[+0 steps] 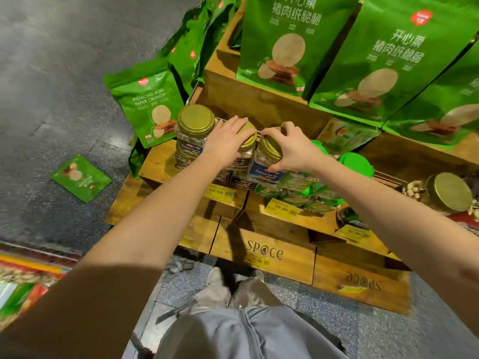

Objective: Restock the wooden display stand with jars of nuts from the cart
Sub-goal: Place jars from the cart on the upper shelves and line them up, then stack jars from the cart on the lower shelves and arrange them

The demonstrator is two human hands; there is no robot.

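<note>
Grey trousers [233, 332] stand below the yellow 62.90 price tag [216, 190] on the front edge of the wooden display stand [155, 167]. Directly above that tag the left hand [226, 142] lies with fairly straight fingers across the gold lid of an upright clear plastic nut jar [245, 154]. Up and right of the tag, the right hand [294, 150] clamps from above round the lid of a blue-labelled clear nut jar [267, 174], also upright and just beside the first, so any closing nudge would likely run leftward.
</note>
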